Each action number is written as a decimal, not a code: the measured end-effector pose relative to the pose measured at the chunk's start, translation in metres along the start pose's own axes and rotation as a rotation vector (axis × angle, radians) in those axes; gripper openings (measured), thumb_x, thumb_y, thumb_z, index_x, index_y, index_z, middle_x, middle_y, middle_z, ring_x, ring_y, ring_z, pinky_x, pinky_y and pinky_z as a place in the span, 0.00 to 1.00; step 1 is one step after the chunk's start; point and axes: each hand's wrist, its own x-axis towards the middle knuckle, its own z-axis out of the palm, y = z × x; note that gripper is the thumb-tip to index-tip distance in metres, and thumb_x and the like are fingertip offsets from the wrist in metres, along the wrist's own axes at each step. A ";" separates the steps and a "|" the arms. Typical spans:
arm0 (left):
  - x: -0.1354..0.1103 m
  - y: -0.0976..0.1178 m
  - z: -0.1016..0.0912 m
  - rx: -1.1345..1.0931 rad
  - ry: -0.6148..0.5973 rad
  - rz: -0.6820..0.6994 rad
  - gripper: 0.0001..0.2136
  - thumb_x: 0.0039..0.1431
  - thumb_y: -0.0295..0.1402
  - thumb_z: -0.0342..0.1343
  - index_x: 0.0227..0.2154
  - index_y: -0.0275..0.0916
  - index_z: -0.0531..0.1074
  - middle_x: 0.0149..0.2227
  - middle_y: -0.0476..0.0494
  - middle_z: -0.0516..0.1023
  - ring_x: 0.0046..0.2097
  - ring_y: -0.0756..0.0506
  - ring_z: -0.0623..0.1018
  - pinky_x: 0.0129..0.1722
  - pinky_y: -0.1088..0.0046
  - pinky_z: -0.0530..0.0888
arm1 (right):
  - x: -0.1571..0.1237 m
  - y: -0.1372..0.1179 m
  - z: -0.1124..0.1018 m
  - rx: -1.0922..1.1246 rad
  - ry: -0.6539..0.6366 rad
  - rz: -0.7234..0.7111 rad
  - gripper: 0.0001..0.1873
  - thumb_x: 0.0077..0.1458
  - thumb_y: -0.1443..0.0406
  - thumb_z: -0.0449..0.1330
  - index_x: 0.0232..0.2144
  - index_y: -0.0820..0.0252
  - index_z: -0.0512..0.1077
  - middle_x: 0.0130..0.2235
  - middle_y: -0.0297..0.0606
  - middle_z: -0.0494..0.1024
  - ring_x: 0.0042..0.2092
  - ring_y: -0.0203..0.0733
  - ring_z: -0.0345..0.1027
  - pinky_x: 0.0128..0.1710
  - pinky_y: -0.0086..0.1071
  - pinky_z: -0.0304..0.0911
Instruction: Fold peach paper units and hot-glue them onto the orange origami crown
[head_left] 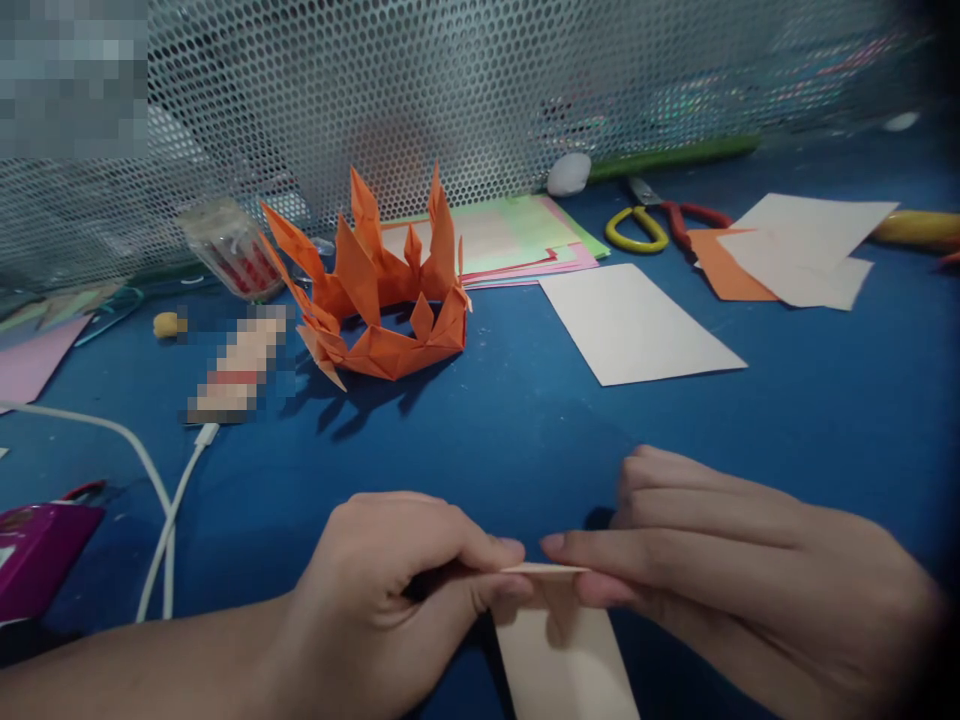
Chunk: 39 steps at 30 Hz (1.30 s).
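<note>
A cream strip of paper (pixel 566 660) is pinched along its far edge by both hands at the bottom of the view. My left hand (pixel 397 590) grips the left corner between thumb and forefinger. On the right corner, my right hand (pixel 720 570) presses its thumb and fingers together. The far edge looks folded over between the fingertips; the strip's near end runs out of the picture. Beyond the hands stands an orange folded-paper crown (pixel 394 350) with tall points, apart from both hands.
A white paper sheet (pixel 637 330) lies beyond my right hand, with more paper pieces (pixel 810 235) and scissors (pixel 636 230) behind. Stacked coloured paper (pixel 517 230) lies by the perforated metal screen (pixel 465 90). A jar (pixel 232 245), white cable (pixel 169 520) and purple box (pixel 45 555) are at left.
</note>
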 end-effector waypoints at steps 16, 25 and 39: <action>-0.008 -0.007 -0.006 0.156 -0.071 0.114 0.07 0.72 0.34 0.54 0.41 0.41 0.76 0.26 0.54 0.83 0.23 0.54 0.80 0.25 0.85 0.74 | -0.024 0.013 -0.001 -0.138 0.001 -0.011 0.16 0.68 0.62 0.57 0.55 0.47 0.73 0.30 0.29 0.79 0.33 0.41 0.76 0.56 0.41 0.70; -0.009 -0.004 -0.007 0.199 -0.100 0.060 0.14 0.73 0.41 0.52 0.31 0.42 0.72 0.22 0.56 0.79 0.19 0.54 0.77 0.19 0.82 0.69 | -0.016 0.008 -0.006 -0.126 -0.003 -0.033 0.11 0.68 0.62 0.57 0.50 0.46 0.74 0.26 0.28 0.77 0.30 0.42 0.74 0.46 0.36 0.74; -0.008 -0.018 0.002 0.204 -0.013 0.254 0.07 0.62 0.27 0.56 0.28 0.41 0.66 0.26 0.51 0.74 0.26 0.50 0.70 0.30 0.72 0.69 | 0.011 0.007 -0.004 0.093 -0.025 0.014 0.03 0.66 0.65 0.60 0.38 0.51 0.73 0.26 0.28 0.76 0.25 0.34 0.69 0.38 0.31 0.69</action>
